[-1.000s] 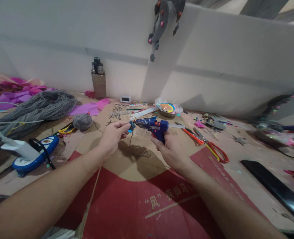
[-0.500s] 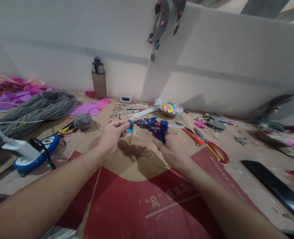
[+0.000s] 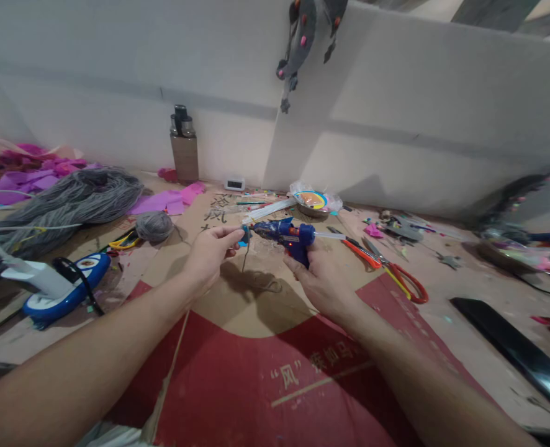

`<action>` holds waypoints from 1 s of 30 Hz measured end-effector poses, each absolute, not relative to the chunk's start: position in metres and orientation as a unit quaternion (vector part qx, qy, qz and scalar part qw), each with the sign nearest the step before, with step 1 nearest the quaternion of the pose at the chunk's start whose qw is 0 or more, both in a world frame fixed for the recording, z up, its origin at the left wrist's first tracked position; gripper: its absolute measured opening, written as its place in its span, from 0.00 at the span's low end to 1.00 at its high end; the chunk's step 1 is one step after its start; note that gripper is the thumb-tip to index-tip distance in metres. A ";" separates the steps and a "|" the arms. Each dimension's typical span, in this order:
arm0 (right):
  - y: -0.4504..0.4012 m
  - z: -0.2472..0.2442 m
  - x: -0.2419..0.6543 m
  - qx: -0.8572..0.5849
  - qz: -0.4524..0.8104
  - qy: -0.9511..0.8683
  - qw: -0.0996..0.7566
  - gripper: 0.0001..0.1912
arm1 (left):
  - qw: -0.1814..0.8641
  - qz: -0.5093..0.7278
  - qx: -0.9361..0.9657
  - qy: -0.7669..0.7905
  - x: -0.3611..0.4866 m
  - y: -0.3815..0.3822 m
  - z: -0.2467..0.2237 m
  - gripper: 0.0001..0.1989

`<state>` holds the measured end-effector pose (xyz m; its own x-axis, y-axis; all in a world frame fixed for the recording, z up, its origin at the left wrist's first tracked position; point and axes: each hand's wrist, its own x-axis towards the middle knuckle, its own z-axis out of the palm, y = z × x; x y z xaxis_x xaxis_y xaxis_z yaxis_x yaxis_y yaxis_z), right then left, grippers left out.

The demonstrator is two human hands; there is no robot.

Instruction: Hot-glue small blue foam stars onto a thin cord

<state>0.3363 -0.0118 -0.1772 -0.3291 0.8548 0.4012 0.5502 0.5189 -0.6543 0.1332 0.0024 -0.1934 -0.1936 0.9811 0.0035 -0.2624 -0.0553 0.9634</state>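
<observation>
My right hand (image 3: 319,273) is wrapped round the handle of a blue glue gun (image 3: 291,234), a clear glue stick (image 3: 329,236) poking out of its back end. The nozzle points left, at a small blue piece (image 3: 246,236) pinched between the thumb and fingers of my left hand (image 3: 216,251). Whether nozzle and piece touch, I cannot tell. A strand of grey yarn (image 3: 244,261) hangs from the piece, over the cardboard sheet (image 3: 228,304). My left fingers hide part of the small piece.
Red-handled scissors (image 3: 408,282) and an orange cutter (image 3: 361,253) lie to the right, with a black phone (image 3: 512,347) nearer me. A blue power strip (image 3: 70,288), a grey yarn ball (image 3: 154,226) and a yarn skein (image 3: 70,198) are on the left. A bowl (image 3: 315,208) stands behind.
Almost nothing differs. Both hands keep their grips on the glue gun and the small blue piece, which looks slightly turned and darker now; the view has shifted very slightly.
</observation>
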 end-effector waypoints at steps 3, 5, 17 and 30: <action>-0.012 -0.177 0.336 -0.442 0.207 -0.791 0.370 0.22 | 0.500 0.622 0.384 0.465 0.132 0.004 -0.194 0.13; -0.012 -0.177 0.336 -0.438 0.201 -0.792 0.375 0.21 | 0.498 0.623 0.384 0.466 0.131 0.004 -0.194 0.13; -0.010 -0.181 0.338 -0.439 0.194 -0.793 0.375 0.21 | 0.505 0.616 0.385 0.466 0.133 0.001 -0.192 0.11; -0.009 -0.181 0.338 -0.452 0.195 -0.790 0.367 0.22 | 0.512 0.606 0.390 0.467 0.134 0.000 -0.191 0.11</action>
